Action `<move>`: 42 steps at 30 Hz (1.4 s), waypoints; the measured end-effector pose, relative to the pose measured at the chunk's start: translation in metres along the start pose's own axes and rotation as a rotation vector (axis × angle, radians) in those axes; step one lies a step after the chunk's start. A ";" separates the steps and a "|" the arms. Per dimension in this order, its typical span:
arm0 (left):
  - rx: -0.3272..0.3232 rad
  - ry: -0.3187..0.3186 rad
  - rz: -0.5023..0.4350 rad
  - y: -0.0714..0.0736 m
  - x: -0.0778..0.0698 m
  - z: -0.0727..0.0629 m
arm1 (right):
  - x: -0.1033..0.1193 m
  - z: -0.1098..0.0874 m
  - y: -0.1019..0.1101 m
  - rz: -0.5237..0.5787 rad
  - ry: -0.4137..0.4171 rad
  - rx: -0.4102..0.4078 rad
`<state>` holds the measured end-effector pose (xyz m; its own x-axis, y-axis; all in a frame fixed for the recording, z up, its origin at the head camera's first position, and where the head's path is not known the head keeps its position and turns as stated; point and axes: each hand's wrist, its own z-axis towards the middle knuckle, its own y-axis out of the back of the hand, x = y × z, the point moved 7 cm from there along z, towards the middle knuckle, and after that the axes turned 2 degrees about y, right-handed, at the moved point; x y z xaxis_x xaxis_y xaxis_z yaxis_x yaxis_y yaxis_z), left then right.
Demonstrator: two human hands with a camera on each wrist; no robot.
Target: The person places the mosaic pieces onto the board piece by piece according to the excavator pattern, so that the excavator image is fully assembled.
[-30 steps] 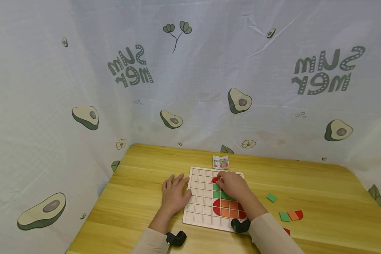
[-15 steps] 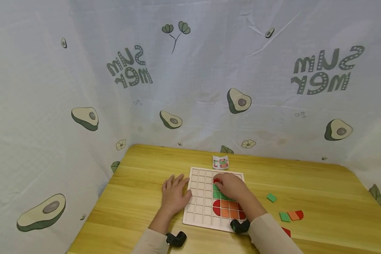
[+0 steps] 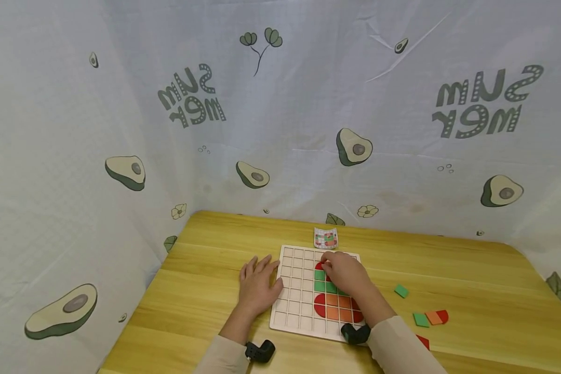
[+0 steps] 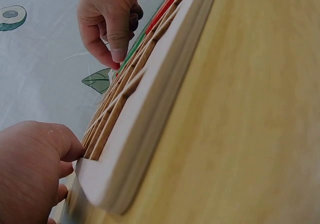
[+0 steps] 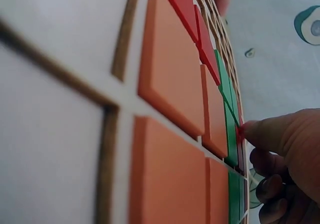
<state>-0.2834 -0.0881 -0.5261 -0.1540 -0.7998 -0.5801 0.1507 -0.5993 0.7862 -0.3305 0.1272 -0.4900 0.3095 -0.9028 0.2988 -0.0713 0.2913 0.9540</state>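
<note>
A pale wooden grid board (image 3: 290,306) lies on the table in the head view. My left hand (image 3: 258,285) rests at its left edge, fingers spread, the thumb touching the rim. Over the upper right part of the board, my right hand (image 3: 348,272) pinches a small red tile (image 3: 319,265) with a rounded corner. This tile sits at a cell just above the green tiles (image 3: 319,286); my fingers partly cover it. Lower down are orange tiles (image 3: 338,306) with rounded red tiles (image 3: 320,305) at their ends. In the right wrist view, a fingertip (image 5: 250,130) touches red.
A small pattern card (image 3: 325,238) stands behind the board. To the right lie loose pieces: two green tiles (image 3: 401,291), an orange tile (image 3: 433,317), a rounded red tile (image 3: 442,316) and another red piece (image 3: 423,342). A printed curtain (image 3: 299,104) hangs behind the table.
The red tile has shifted slightly right and now lines up with the cell above the green tiles. My right fingers moved a little with it. The left hand has stayed put.
</note>
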 end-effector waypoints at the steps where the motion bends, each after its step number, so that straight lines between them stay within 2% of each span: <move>1: 0.000 0.000 0.002 0.000 0.000 0.000 | -0.001 0.000 0.000 0.000 -0.003 -0.001; 10: -0.006 -0.007 0.005 0.001 -0.001 -0.001 | -0.006 -0.006 0.005 0.090 -0.031 0.010; 21: -0.013 -0.013 0.003 0.000 -0.002 -0.002 | -0.040 -0.042 0.031 0.225 -0.158 -0.020; 31: -0.003 -0.010 0.001 -0.001 -0.001 -0.002 | -0.086 -0.075 0.040 0.232 -0.246 -0.035; 42: 0.002 -0.004 -0.004 0.000 -0.001 -0.002 | -0.131 -0.097 0.049 0.194 -0.256 -0.037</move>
<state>-0.2812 -0.0877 -0.5261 -0.1588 -0.7973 -0.5824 0.1484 -0.6024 0.7843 -0.2823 0.2905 -0.4848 0.0447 -0.8780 0.4766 -0.0701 0.4731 0.8782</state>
